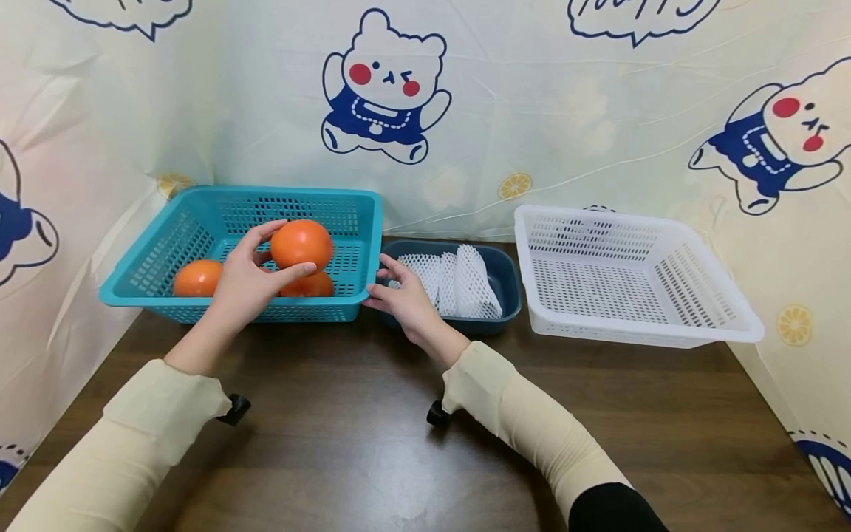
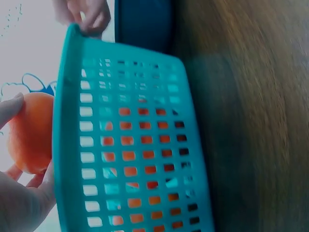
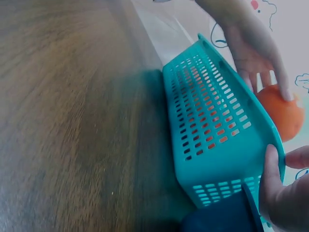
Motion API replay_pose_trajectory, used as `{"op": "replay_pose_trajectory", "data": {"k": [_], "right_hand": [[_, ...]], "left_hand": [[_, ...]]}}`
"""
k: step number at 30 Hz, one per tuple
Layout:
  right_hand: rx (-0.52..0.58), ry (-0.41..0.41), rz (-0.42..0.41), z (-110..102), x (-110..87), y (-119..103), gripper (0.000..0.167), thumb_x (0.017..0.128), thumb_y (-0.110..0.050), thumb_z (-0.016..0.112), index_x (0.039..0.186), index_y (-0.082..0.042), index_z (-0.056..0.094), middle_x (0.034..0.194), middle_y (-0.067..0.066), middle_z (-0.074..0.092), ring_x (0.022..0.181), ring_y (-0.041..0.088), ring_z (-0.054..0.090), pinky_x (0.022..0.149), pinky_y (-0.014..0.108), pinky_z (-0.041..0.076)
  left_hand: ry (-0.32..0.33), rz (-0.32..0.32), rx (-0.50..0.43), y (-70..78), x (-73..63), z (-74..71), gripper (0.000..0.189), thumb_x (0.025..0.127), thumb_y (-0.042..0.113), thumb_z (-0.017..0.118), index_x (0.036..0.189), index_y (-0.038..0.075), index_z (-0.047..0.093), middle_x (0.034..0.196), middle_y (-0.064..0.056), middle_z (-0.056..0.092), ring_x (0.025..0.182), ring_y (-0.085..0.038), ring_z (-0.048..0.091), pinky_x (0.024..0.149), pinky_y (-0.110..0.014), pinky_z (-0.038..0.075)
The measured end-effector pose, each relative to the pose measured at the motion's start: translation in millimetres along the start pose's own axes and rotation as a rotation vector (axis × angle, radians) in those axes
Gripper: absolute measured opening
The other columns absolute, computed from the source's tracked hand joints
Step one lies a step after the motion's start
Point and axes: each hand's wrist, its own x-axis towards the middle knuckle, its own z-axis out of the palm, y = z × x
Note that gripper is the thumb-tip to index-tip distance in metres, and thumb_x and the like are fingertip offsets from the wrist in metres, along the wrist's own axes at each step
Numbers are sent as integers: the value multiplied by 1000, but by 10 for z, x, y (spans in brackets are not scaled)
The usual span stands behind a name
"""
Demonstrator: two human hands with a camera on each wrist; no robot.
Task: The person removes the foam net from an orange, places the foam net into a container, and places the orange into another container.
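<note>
My left hand (image 1: 242,284) grips an orange (image 1: 302,242) between thumb and fingers, raised to about the rim of the teal basket (image 1: 146,301). Below it in the basket lie a second orange (image 1: 312,285) and, left of the wrist, another orange (image 1: 197,278). With thumb and fingers on either side, my right hand (image 1: 415,303) pinches the basket's right rim near its front corner. Through the basket's slotted side in the left wrist view, more orange skin (image 2: 149,154) shows. The right wrist view has the held orange (image 3: 282,113) just above the rim.
A dark blue tray (image 1: 508,295) with white foam fruit nets (image 1: 475,284) stands right of the teal basket, partly behind my right hand. Farther right is a white basket (image 1: 592,288) with nothing in it. A patterned cloth (image 1: 479,148) hangs behind the brown wooden table (image 1: 359,414).
</note>
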Motion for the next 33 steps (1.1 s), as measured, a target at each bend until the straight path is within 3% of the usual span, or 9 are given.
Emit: {"op": "replay_pose_trajectory", "data": {"k": [3, 11, 20, 27, 33], "right_hand": [[-9, 14, 14, 10, -3, -15, 63, 100, 8, 57, 158, -7, 37, 124, 11, 47, 102, 21, 63, 93, 38, 55], [-2, 25, 20, 12, 9, -11, 63, 101, 6, 57, 159, -9, 37, 127, 11, 47, 102, 20, 63, 96, 37, 53], [4, 32, 14, 7, 7, 6, 63, 100, 7, 58, 158, -9, 38, 127, 12, 48, 103, 21, 63, 95, 37, 54], [15, 33, 12, 18, 7, 8, 63, 100, 7, 57, 158, -8, 38, 125, 11, 48, 101, 20, 62, 96, 37, 53], [7, 35, 11, 20, -1, 5, 62, 101, 6, 57, 158, -8, 38, 125, 11, 48, 101, 20, 63, 97, 38, 53]], "left_hand": [[8, -19, 18, -44, 33, -45, 81, 94, 35, 76, 160, 14, 32, 158, -16, 34, 128, -43, 47, 70, -20, 50], [48, -59, 74, -139, 129, -175, 85, 92, 44, 77, 160, 16, 34, 158, -16, 36, 131, -43, 45, 87, -52, 46], [60, -108, 182, -286, 309, -297, 92, 90, 50, 76, 161, 14, 30, 157, -23, 36, 134, -48, 39, 93, -65, 42], [100, -164, 254, -334, 437, -374, 90, 94, 52, 68, 162, 9, 26, 155, -28, 36, 132, -49, 36, 95, -67, 39], [95, -200, 283, -435, 515, -399, 89, 96, 47, 67, 161, 4, 23, 155, -32, 34, 131, -52, 36, 98, -70, 39]]}}
